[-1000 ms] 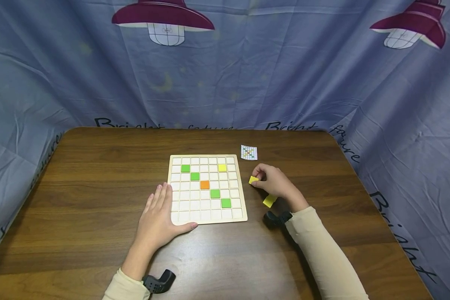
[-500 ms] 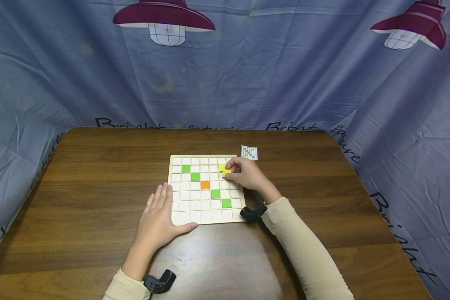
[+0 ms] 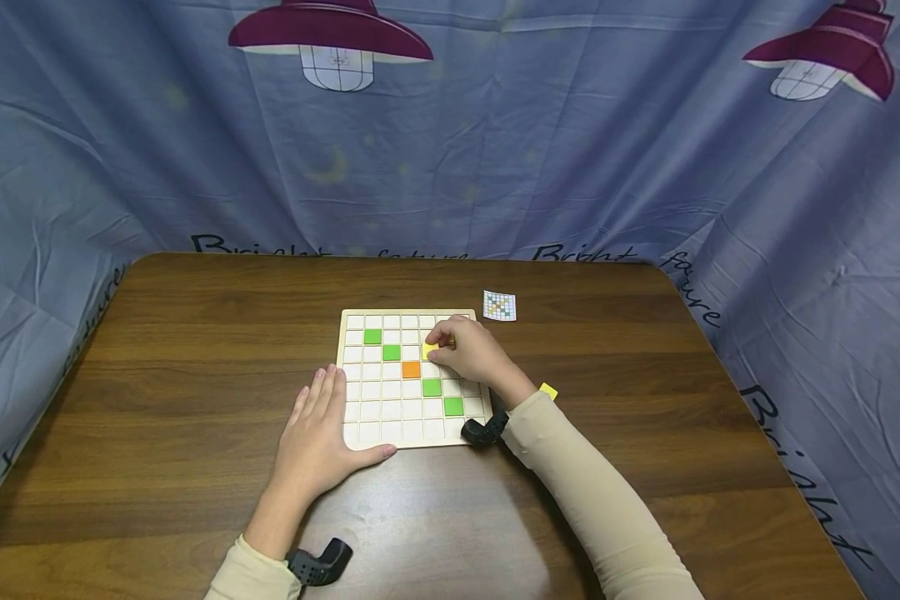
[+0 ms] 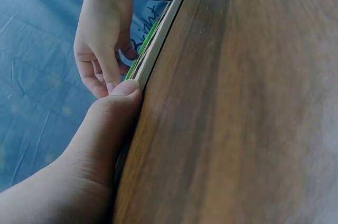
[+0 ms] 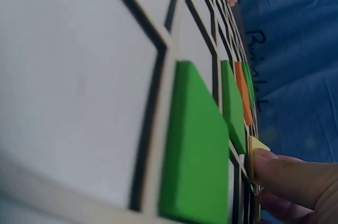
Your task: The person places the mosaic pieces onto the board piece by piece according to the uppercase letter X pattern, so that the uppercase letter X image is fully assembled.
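In the head view, my right hand pinches a yellow square tile between thumb and fingers at the board, up and right of an orange tile. Thumb and yellow tile also appear in the right wrist view; whether it sits fully in its cell I cannot tell. The white gridded wooden board holds several green tiles along a diagonal with the orange one. My left hand lies flat along the board's left edge, its thumb against the front edge. My right hand mostly covers another yellow tile on the board.
A small printed grid card lies beyond the board's top right corner. On the table, a loose yellow tile shows partly past my right sleeve. A blue curtain hangs behind the table.
My right hand has carried the yellow tile from the table right of the board leftward onto it, past the other yellow tile. My left hand has stayed in place.
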`<state>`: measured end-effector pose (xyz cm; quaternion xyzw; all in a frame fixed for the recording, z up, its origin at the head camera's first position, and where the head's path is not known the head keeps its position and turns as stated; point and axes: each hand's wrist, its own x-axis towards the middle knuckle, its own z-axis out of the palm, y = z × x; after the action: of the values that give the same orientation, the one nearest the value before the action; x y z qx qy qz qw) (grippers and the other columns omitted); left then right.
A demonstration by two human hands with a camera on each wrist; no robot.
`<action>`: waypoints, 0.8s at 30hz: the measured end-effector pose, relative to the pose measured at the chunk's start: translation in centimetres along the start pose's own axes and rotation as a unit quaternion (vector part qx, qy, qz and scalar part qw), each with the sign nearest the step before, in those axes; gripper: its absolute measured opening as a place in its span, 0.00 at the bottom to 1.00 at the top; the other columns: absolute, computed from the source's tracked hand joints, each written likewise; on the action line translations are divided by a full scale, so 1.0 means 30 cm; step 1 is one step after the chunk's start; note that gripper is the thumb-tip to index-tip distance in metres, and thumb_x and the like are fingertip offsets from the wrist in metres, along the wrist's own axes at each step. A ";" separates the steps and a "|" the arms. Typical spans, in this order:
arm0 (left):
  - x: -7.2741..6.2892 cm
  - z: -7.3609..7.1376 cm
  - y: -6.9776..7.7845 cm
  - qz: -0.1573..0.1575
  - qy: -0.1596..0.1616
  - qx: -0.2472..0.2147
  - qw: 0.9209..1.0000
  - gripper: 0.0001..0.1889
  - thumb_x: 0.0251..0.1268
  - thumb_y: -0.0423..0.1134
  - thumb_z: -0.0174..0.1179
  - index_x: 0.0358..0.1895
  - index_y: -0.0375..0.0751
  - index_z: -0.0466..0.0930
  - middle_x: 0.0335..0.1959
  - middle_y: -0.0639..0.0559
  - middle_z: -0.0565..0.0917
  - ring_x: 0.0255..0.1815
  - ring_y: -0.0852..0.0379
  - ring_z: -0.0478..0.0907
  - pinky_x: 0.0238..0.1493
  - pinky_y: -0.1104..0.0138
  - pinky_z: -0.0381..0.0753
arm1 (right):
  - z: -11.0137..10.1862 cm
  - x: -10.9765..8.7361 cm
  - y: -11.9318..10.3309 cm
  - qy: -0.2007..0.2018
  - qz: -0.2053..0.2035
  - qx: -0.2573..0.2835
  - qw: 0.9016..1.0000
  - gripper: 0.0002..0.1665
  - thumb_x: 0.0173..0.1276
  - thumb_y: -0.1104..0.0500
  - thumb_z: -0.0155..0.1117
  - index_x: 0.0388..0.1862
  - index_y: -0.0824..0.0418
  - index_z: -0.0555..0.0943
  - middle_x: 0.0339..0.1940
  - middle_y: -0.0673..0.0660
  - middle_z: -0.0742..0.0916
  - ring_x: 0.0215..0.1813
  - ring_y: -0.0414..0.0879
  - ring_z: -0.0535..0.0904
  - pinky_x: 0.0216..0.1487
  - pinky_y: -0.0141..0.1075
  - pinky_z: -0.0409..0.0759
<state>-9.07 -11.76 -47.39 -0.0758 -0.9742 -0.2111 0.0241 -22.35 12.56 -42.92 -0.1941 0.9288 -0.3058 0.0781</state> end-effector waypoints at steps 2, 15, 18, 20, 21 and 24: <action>0.001 -0.001 0.000 0.000 0.000 0.001 1.000 0.73 0.39 0.84 0.59 0.78 0.28 0.46 0.80 0.34 0.50 0.82 0.40 0.46 0.81 0.49 0.47 | 0.002 -0.002 -0.003 0.001 0.004 -0.008 1.000 0.06 0.65 0.56 0.72 0.40 0.52 0.87 0.39 0.48 0.84 0.42 0.42 0.78 0.47 0.37 0.77; -0.001 -0.002 0.002 -0.003 0.001 0.000 1.000 0.73 0.39 0.84 0.59 0.78 0.28 0.46 0.81 0.34 0.49 0.82 0.40 0.46 0.81 0.49 0.47 | -0.051 -0.068 0.038 -0.020 -0.026 -0.021 0.999 0.18 0.69 0.55 0.67 0.57 0.53 0.84 0.41 0.51 0.81 0.38 0.44 0.73 0.39 0.37 0.73; -0.002 0.000 0.001 -0.003 0.000 -0.001 1.000 0.73 0.39 0.84 0.59 0.78 0.29 0.46 0.81 0.35 0.49 0.82 0.40 0.45 0.81 0.49 0.47 | -0.089 -0.118 0.069 -0.013 -0.013 -0.022 1.000 0.18 0.68 0.55 0.67 0.56 0.54 0.83 0.41 0.52 0.81 0.39 0.45 0.74 0.41 0.38 0.74; -0.003 0.001 0.001 -0.003 0.000 -0.003 1.000 0.73 0.38 0.84 0.59 0.78 0.29 0.45 0.81 0.35 0.49 0.83 0.40 0.45 0.81 0.49 0.47 | -0.118 -0.158 0.098 -0.010 -0.001 -0.025 1.000 0.18 0.68 0.55 0.68 0.56 0.55 0.83 0.41 0.53 0.82 0.41 0.46 0.75 0.42 0.39 0.75; -0.003 0.002 0.001 -0.002 0.001 -0.003 1.000 0.73 0.38 0.84 0.59 0.78 0.29 0.46 0.81 0.35 0.49 0.83 0.40 0.45 0.81 0.49 0.47 | -0.132 -0.180 0.115 -0.008 0.006 -0.029 1.000 0.18 0.68 0.54 0.68 0.56 0.55 0.83 0.42 0.53 0.82 0.42 0.46 0.76 0.43 0.40 0.76; -0.004 0.003 0.002 0.000 0.004 -0.002 1.000 0.73 0.38 0.84 0.59 0.78 0.29 0.46 0.80 0.35 0.49 0.82 0.40 0.45 0.81 0.49 0.48 | -0.175 -0.245 0.171 0.001 0.018 -0.046 0.999 0.18 0.68 0.54 0.68 0.56 0.56 0.83 0.45 0.53 0.83 0.46 0.47 0.78 0.48 0.43 0.78</action>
<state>-8.93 -11.68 -47.45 -0.0746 -0.9737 -0.2135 0.0281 -18.64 22.15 -41.60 -0.1799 0.9455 -0.2612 0.0733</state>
